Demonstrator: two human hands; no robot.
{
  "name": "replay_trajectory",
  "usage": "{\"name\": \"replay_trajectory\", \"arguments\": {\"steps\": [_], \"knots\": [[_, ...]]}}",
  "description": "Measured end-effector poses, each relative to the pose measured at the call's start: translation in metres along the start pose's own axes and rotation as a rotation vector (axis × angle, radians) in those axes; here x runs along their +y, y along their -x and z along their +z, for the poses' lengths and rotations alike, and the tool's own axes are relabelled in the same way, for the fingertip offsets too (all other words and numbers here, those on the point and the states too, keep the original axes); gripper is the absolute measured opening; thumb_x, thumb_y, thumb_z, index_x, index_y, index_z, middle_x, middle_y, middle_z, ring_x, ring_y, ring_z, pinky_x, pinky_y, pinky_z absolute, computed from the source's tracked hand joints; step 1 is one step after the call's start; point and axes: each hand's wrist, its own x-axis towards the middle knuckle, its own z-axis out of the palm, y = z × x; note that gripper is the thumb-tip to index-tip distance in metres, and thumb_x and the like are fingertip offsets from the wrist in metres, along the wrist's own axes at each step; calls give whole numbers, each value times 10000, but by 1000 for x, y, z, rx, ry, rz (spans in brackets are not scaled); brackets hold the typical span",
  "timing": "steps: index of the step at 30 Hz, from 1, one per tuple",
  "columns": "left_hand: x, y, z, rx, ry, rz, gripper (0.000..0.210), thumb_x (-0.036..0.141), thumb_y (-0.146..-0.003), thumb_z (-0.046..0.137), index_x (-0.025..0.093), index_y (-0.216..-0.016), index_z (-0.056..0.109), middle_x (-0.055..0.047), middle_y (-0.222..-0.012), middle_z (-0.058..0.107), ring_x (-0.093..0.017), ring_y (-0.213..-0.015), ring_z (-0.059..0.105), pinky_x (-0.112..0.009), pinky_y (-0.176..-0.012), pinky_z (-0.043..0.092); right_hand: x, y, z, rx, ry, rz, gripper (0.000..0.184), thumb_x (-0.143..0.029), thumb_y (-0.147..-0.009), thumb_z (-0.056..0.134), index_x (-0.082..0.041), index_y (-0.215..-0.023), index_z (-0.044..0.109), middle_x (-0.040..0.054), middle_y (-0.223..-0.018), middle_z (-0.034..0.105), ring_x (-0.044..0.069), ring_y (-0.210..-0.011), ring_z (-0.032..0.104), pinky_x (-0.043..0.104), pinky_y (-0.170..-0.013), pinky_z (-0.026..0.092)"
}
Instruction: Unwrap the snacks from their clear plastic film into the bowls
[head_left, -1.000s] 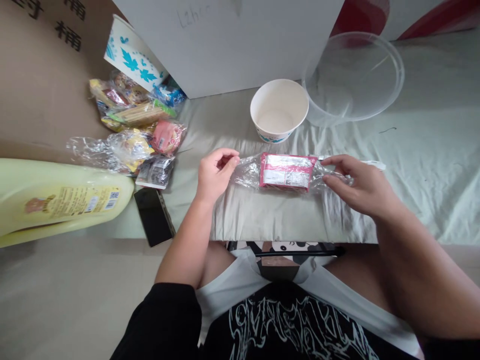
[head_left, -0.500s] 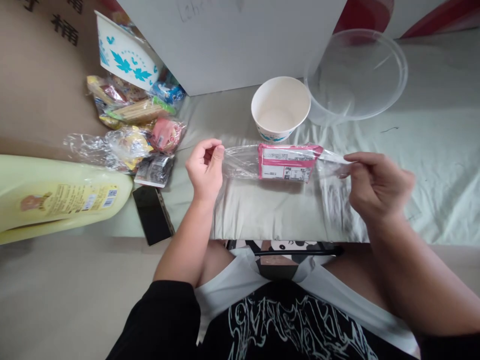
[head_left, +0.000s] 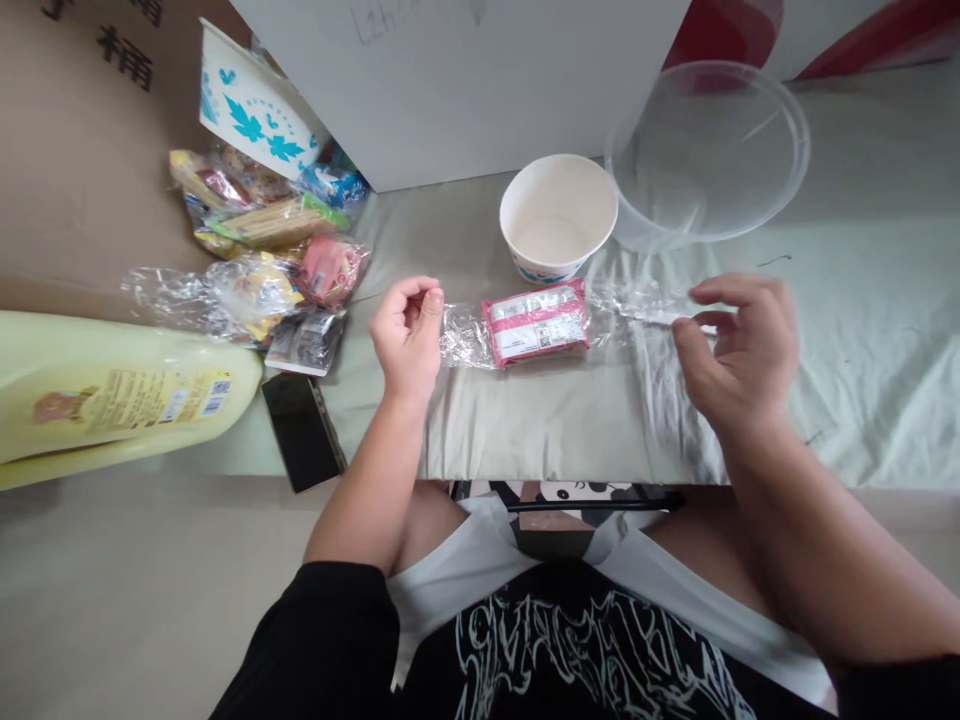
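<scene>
A pink snack packet (head_left: pixel 535 323) in a clear plastic wrapper lies on the pale green sheet (head_left: pixel 840 330) in front of me. My left hand (head_left: pixel 407 332) pinches the wrapper's left end between thumb and fingers. My right hand (head_left: pixel 739 350) hovers at the wrapper's stretched right end (head_left: pixel 645 300), fingers spread and blurred; its grip on the plastic looks loose or released. Just beyond the packet stands an empty white paper bowl (head_left: pixel 557 217).
A clear plastic lid (head_left: pixel 709 150) leans behind the bowl against a white box (head_left: pixel 465 90). At left lie a pile of wrapped snacks (head_left: pixel 262 260), a blue-patterned paper cup (head_left: pixel 251 105), a black phone (head_left: pixel 304 430), a yellow bottle (head_left: pixel 112 400) and a cardboard box (head_left: pixel 82 160).
The packet, held up taut between both hands, has dropped to the sheet and shifted left, tilting slightly. My right hand has opened and moved away from the wrapper's end.
</scene>
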Motion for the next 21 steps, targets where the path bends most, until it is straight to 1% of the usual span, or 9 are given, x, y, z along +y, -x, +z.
{"name": "replay_trajectory", "arguments": {"steps": [2,4,5,7,9,12,15,18,21], "knots": [[-2,-1,0,-9,41,-21,343,572,-905,682,232,-956,682,-9,-803,648,-115,-693,607,-243,-632,504,5,-2,4,12,-64,52,368,-246,-846,687,-292,-1204,616,99,-1285,640,267,-1178,652,399,-806,602],[-3,-2,0,-44,63,-57,363,582,-890,693,236,-995,673,-10,-823,650,-120,-711,616,-245,-643,504,8,-3,8,-37,-116,122,464,-275,-824,718,-274,-1268,585,88,-1218,680,241,-1052,692,403,-811,592],[-3,-2,-1,-69,58,-79,381,587,-873,709,235,-1013,671,-12,-837,660,-122,-721,622,-247,-650,505,9,-3,10,-62,-123,148,427,-291,-821,723,-259,-1232,608,67,-1118,710,222,-957,704,402,-807,586],[-3,-1,-3,-143,3,-125,396,578,-833,749,225,-998,680,-11,-829,675,-121,-711,619,-243,-639,491,6,-4,11,-79,-107,180,218,-306,-835,711,-236,-1040,678,29,-907,723,197,-822,693,394,-789,569],[1,-1,-5,-233,-97,-156,351,548,-824,760,208,-879,690,6,-730,656,-114,-646,579,-239,-588,445,1,-3,10,-76,-121,201,71,-294,-855,691,-226,-874,688,24,-813,718,189,-768,683,379,-762,553],[8,1,-7,-293,-214,-142,385,524,-870,709,199,-679,629,34,-566,554,-105,-544,471,-252,-515,345,-10,0,5,-42,-218,214,46,-265,-867,691,-224,-848,692,37,-811,732,191,-765,691,359,-727,544],[13,2,-6,-272,-197,-104,445,557,-907,658,206,-641,590,34,-538,512,-106,-517,424,-266,-501,316,-17,1,2,9,-311,220,58,-274,-876,698,-233,-851,666,31,-783,720,169,-656,660,331,-614,519],[11,3,-4,-270,-102,-108,455,619,-917,626,221,-698,613,27,-566,529,-108,-509,444,-269,-502,348,-18,0,2,-23,-464,311,142,-361,-922,657,-261,-878,566,13,-799,726,112,-445,515,288,-413,377],[7,3,-3,-248,-35,-116,459,666,-911,610,234,-758,633,24,-584,537,-109,-505,461,-266,-498,369,-15,-2,2,-130,-579,404,234,-456,-942,620,-277,-886,480,12,-859,758,84,-348,420,275,-341,248]]}}
